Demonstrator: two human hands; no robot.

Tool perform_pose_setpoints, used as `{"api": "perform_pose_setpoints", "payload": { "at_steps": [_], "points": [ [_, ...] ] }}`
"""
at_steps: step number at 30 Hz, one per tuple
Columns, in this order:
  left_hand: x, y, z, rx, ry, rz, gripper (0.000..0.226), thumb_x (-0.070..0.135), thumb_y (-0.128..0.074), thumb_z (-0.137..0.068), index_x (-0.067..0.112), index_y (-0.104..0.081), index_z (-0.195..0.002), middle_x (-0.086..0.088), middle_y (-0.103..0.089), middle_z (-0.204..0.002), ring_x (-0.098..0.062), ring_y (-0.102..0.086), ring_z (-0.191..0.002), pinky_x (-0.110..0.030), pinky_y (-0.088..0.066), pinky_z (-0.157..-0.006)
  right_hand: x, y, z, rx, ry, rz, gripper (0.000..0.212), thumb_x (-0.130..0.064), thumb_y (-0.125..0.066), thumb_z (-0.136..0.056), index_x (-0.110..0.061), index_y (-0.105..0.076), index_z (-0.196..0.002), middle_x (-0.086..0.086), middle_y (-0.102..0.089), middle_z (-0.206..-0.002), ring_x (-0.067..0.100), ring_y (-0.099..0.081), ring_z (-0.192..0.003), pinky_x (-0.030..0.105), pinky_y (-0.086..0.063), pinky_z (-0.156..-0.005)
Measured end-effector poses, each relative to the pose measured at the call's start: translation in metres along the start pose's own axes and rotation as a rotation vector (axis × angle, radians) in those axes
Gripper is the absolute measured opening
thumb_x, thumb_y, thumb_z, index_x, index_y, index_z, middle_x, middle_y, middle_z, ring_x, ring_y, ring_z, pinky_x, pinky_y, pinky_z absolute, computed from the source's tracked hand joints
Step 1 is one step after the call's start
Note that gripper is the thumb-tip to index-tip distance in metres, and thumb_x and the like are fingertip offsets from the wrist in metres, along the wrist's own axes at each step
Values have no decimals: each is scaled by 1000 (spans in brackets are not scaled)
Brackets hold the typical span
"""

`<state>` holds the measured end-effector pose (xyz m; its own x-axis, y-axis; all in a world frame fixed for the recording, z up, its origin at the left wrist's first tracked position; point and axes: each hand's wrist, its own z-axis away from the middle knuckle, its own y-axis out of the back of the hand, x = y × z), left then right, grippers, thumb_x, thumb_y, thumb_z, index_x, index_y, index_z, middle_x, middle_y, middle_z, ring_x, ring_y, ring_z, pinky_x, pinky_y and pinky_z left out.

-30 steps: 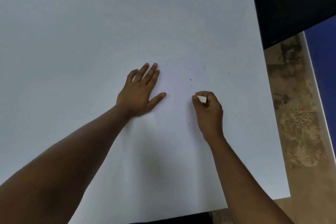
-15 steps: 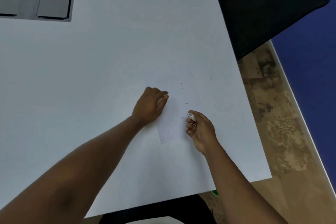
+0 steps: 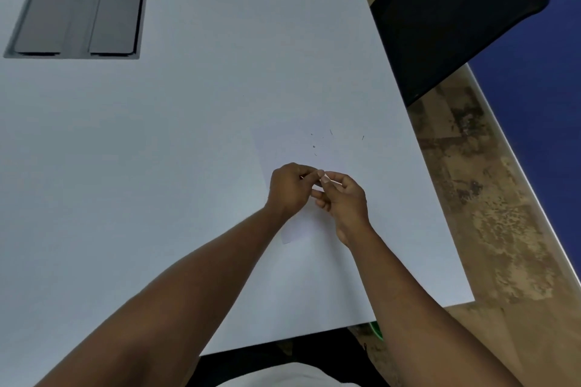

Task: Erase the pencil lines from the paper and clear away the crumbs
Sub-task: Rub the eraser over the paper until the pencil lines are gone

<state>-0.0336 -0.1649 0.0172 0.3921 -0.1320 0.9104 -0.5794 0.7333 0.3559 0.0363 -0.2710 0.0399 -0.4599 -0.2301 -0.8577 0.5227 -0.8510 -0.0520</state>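
The white paper [image 3: 295, 231] lies flat on the white table [image 3: 195, 122], and its near corner shows below my hands. Several dark eraser crumbs [image 3: 314, 146] are scattered on its far part, and one lies further right [image 3: 363, 137]. My left hand [image 3: 287, 188] and my right hand [image 3: 344, 201] are raised over the paper with their fingers curled and their fingertips meeting. They pinch at one spot, where the small white eraser [image 3: 322, 176] is almost hidden. I see no pencil lines.
A grey recessed hatch [image 3: 78, 9] sits in the table at the far left. A dark chair [image 3: 446, 16] stands past the table's right edge, above mottled brown floor [image 3: 490, 214]. Something green [image 3: 375, 328] peeks out under the near edge.
My left hand lifted off the paper and curled. My right hand, holding the eraser, came up to meet it. The view shifted so more of the table shows.
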Motion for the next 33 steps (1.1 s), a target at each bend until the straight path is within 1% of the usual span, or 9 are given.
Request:
{"api": "perform_pose_setpoints", "payload": {
  "at_steps": [5,8,13,16,19,22,27,30,33],
  "points": [
    [13,-20,4,207,65,-2,22,23,-63,-101,16,-83,-94,2,-78,-93,-6,-66,-87,-7,-39,-70,1,1,-6,70,51,79,14,-26,-67,-92,-22,-64,-106,-1,-75,-97,16,-75,-76,30,-60,-72],
    [19,-33,4,262,170,72,22,21,-64,-100,13,-83,-94,0,-76,-91,-13,-68,-88,-21,-46,-76,-2,8,-12,59,83,160,11,-26,-65,-92,-24,-65,-103,-4,-76,-92,15,-74,-74,31,-61,-72],
    [18,-24,-11,88,370,371,19,11,-63,-96,8,-81,-91,-2,-76,-78,-12,-68,-65,-26,-58,-65,-6,26,-26,-7,60,246,7,-24,-63,-93,-25,-65,-99,-2,-75,-90,17,-74,-73,33,-60,-69],
    [17,-20,-18,119,303,277,22,15,-62,-101,10,-77,-86,-4,-74,-86,-8,-67,-58,-23,-57,-60,-9,33,-34,-46,22,207,14,-26,-68,-91,-20,-66,-103,-3,-75,-95,19,-74,-74,28,-56,-65],
    [13,-20,-20,157,146,-4,16,21,-70,-96,8,-77,-89,-1,-76,-91,-15,-70,-76,-28,-54,-73,-8,39,-42,-50,-22,154,22,-26,-70,-89,-15,-66,-107,-2,-76,-96,19,-73,-75,26,-57,-65],
    [8,-17,-16,171,96,-167,10,18,-74,-91,12,-66,-91,8,-67,-84,-16,-64,-79,-26,-45,-69,-3,45,-49,-45,-52,138,22,-25,-70,-89,-14,-66,-107,0,-76,-96,18,-72,-73,25,-56,-63],
    [-5,-12,-9,113,64,-258,20,30,-70,-97,16,-64,-110,3,-66,-103,-15,-60,-82,-32,-48,-78,19,52,-51,58,-70,118,14,-21,-69,-89,-19,-67,-102,1,-75,-95,14,-70,-71,26,-55,-64],
    [-10,-8,-6,118,-12,-241,12,19,-63,-102,12,-71,-107,-3,-69,-110,-11,-62,-86,-26,-51,-85,33,54,-44,107,-40,142,11,-20,-67,-89,-23,-68,-100,-1,-74,-95,10,-68,-71,24,-55,-63],
    [-17,-1,3,156,-54,-217,18,9,-60,-102,8,-73,-115,-7,-70,-121,-18,-67,-106,-20,-51,-93,44,53,-35,104,-12,196,8,-20,-65,-91,-26,-68,-95,-3,-73,-92,10,-66,-70,26,-56,-63]
  ]
}}
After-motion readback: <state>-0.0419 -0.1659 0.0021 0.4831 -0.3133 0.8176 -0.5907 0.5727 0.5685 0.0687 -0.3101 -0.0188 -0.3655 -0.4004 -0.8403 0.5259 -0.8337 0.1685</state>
